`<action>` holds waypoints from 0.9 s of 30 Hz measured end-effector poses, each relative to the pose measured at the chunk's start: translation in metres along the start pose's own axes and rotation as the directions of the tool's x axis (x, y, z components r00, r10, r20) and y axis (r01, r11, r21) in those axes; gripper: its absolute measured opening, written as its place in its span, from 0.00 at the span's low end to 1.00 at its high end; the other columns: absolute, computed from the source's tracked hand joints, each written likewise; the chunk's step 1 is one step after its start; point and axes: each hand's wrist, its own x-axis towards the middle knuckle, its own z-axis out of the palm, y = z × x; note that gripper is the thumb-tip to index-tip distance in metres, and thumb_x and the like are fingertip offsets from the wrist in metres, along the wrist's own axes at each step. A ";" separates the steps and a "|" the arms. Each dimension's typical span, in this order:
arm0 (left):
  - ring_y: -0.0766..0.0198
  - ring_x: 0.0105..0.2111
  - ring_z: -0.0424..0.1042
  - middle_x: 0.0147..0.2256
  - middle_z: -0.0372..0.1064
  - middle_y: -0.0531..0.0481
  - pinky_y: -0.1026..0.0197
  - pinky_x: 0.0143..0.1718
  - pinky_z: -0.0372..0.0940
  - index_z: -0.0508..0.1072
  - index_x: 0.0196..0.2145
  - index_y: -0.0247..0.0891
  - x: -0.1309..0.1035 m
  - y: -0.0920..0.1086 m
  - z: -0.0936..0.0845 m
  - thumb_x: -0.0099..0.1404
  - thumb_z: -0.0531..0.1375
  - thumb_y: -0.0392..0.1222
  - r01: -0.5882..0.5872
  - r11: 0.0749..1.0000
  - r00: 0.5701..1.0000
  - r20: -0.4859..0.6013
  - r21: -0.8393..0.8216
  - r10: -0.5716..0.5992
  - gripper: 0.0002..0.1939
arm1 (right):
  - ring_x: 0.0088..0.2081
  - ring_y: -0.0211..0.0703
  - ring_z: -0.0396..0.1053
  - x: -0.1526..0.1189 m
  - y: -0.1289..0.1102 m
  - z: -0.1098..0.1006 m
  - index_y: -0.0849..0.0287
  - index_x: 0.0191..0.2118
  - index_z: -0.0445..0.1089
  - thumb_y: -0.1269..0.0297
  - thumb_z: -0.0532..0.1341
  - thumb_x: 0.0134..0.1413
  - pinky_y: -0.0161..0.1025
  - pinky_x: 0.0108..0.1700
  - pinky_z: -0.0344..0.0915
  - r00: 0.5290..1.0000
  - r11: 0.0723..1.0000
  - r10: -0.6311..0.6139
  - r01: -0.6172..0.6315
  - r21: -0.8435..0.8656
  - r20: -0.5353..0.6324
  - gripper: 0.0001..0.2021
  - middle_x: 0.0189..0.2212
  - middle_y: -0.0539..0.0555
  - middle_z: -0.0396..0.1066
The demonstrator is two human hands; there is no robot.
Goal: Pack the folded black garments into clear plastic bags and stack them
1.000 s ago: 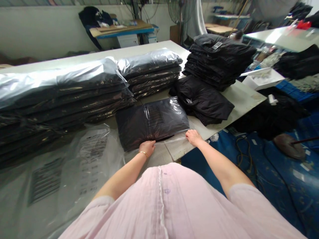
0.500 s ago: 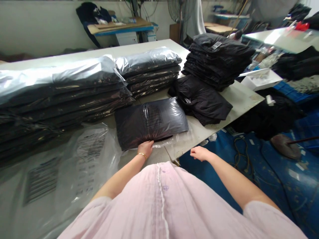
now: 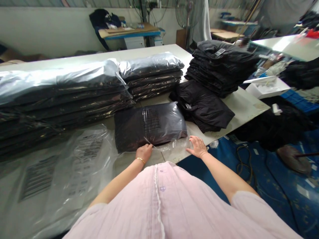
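Plastic bag [image 3: 152,120] around dark garment [image 3: 127,129]

Black bagged garment [image 3: 152,122], folded, lying flat

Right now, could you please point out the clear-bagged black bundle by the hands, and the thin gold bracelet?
Clear-bagged black bundle [image 3: 151,126], head view: middle of its upper face.
Thin gold bracelet [image 3: 141,160], head view: visible middle of its band.
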 end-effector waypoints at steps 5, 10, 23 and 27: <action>0.56 0.38 0.75 0.43 0.74 0.44 0.60 0.34 0.62 0.72 0.46 0.43 0.001 0.000 0.000 0.73 0.42 0.46 0.086 0.996 0.996 0.009 -0.001 -0.086 0.20 | 0.63 0.54 0.52 0.005 0.004 0.013 0.59 0.57 0.62 0.56 0.58 0.58 0.51 0.61 0.49 0.998 0.999 -0.042 0.042 0.003 -0.036 0.23 0.61 0.62 0.60; 0.59 0.39 0.75 0.43 0.76 0.47 0.62 0.34 0.60 0.72 0.45 0.45 0.004 -0.004 -0.006 0.73 0.43 0.47 0.136 0.991 0.990 0.031 -0.015 -0.135 0.18 | 0.63 0.50 0.53 0.012 0.013 0.014 0.58 0.61 0.60 0.62 0.54 0.61 0.49 0.61 0.50 0.994 0.993 -0.104 0.105 0.045 -0.018 0.23 0.60 0.58 0.63; 0.61 0.40 0.74 0.42 0.77 0.49 0.63 0.37 0.61 0.73 0.45 0.47 0.005 -0.007 -0.009 0.72 0.45 0.49 0.157 0.987 0.986 0.055 -0.045 -0.155 0.18 | 0.59 0.44 0.62 0.021 0.035 0.020 0.54 0.52 0.71 0.73 0.51 0.61 0.45 0.58 0.58 0.983 0.978 -0.173 0.178 0.112 -0.054 0.19 0.52 0.53 0.72; 0.61 0.43 0.73 0.44 0.76 0.51 0.63 0.42 0.61 0.75 0.46 0.48 0.001 -0.011 -0.003 0.71 0.49 0.47 0.118 0.986 0.993 0.024 -0.114 -0.116 0.16 | 0.57 0.45 0.63 0.022 0.044 0.019 0.55 0.50 0.73 0.71 0.52 0.61 0.44 0.58 0.59 0.982 0.970 -0.188 0.190 0.154 -0.023 0.17 0.49 0.54 0.74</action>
